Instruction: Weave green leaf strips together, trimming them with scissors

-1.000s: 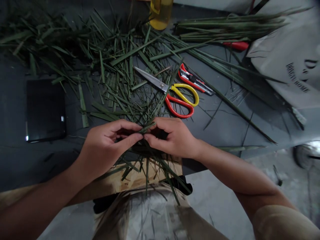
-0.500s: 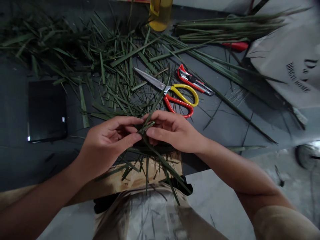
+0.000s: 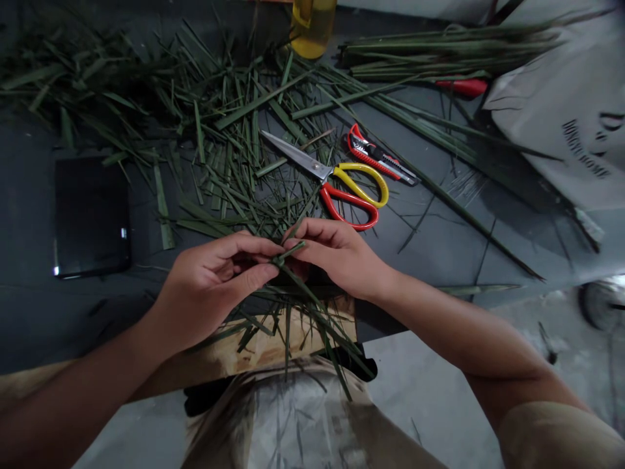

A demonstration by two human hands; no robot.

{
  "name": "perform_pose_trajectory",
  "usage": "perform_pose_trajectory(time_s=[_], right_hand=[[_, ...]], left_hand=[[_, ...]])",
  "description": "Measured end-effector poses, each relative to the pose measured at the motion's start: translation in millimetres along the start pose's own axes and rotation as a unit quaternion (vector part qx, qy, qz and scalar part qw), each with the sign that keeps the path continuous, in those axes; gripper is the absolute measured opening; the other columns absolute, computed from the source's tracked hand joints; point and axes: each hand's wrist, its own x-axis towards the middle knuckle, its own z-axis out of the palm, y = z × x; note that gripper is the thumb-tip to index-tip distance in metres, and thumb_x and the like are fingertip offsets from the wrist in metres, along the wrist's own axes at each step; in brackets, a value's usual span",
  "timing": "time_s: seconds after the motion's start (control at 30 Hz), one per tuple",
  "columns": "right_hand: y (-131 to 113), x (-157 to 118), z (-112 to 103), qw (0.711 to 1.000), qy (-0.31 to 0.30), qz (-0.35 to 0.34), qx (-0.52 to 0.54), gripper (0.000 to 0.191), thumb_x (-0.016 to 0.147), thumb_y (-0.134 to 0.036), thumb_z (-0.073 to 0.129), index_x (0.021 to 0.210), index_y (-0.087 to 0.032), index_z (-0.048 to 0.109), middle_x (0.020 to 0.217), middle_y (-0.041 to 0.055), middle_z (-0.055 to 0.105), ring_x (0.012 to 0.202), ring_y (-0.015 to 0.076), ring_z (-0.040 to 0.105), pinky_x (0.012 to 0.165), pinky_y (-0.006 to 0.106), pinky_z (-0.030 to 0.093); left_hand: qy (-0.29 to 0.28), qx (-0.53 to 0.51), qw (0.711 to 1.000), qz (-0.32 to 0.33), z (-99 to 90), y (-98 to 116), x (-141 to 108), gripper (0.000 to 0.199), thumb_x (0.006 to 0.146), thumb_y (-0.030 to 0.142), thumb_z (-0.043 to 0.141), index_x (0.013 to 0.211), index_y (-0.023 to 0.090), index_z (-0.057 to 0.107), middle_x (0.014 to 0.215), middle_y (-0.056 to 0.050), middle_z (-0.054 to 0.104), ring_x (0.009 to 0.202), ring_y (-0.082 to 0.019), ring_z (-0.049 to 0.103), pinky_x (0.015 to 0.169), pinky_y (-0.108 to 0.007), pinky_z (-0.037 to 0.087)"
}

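Observation:
Between my two hands is a small folded piece of green leaf strips [image 3: 289, 253], near the table's front edge. My left hand [image 3: 222, 280] pinches its left side between thumb and fingers. On the right side, my right hand [image 3: 336, 251] closes its thumb and fingers round a strip of the same piece. Just behind my right hand lie scissors [image 3: 325, 172] with one yellow and one red handle loop, blades pointing to the back left. A red and black utility knife [image 3: 378, 154] rests beyond them.
Cut leaf pieces [image 3: 229, 124] cover the back left. A black tablet-like device [image 3: 92, 218] lies at the left. A bottle of yellow liquid [image 3: 312, 29], a bundle of long leaves [image 3: 439, 55] and a printed bag [image 3: 571, 111] stand or lie behind.
My right hand has shifted slightly left and drawn its fingers in on the strip. The long strip end that crossed the scissors no longer reaches over them.

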Motion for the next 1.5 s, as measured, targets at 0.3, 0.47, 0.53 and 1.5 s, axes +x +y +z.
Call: perform_pose_trajectory(time_s=[0.3,0.47,0.53,1.5], right_hand=[[1,-4,2,0.995,-0.003,-0.054,-0.087,0.033,0.089,-0.045,0.078,0.085,-0.015,0.066,0.068,-0.0047,0.058,0.061,0.0066,0.049,0.055,0.020,0.040],[1,-9,5,0.987,-0.036,-0.074,-0.137,0.033,0.094,-0.046,0.072,0.087,-0.015,0.067,0.071,-0.0038,0.060,0.061,0.0066,0.047,0.057,0.021,0.041],[1,-10,5,0.985,-0.054,-0.080,-0.146,0.030,0.096,-0.043,0.070,0.086,-0.015,0.066,0.069,-0.0043,0.059,0.059,0.0063,0.045,0.055,0.021,0.040],[7,-9,1,0.878,-0.029,-0.284,-0.384,0.018,0.091,-0.017,0.059,0.073,-0.019,0.058,0.068,-0.0025,0.061,0.061,0.0075,0.051,0.060,0.020,0.042]], left_hand=[[0.057,-0.008,0.997,-0.051,2.7,7,3,0.030,0.075,0.039,0.087,0.096,0.020,0.081,0.086,-0.004,0.079,0.079,-0.019,0.074,0.073,-0.027,0.063],[0.062,-0.023,0.996,-0.056,2.3,6,3,0.026,0.077,0.034,0.085,0.098,0.019,0.080,0.084,-0.003,0.078,0.077,-0.018,0.073,0.072,-0.026,0.062],[0.051,-0.035,0.996,-0.062,2.8,5,3,0.025,0.078,0.032,0.083,0.099,0.018,0.079,0.082,-0.002,0.076,0.073,-0.016,0.071,0.070,-0.025,0.061],[0.008,-0.020,0.997,-0.076,3.5,9,5,0.016,0.082,0.028,0.077,0.094,0.019,0.080,0.069,-0.001,0.074,0.063,-0.015,0.069,0.060,-0.023,0.058]])
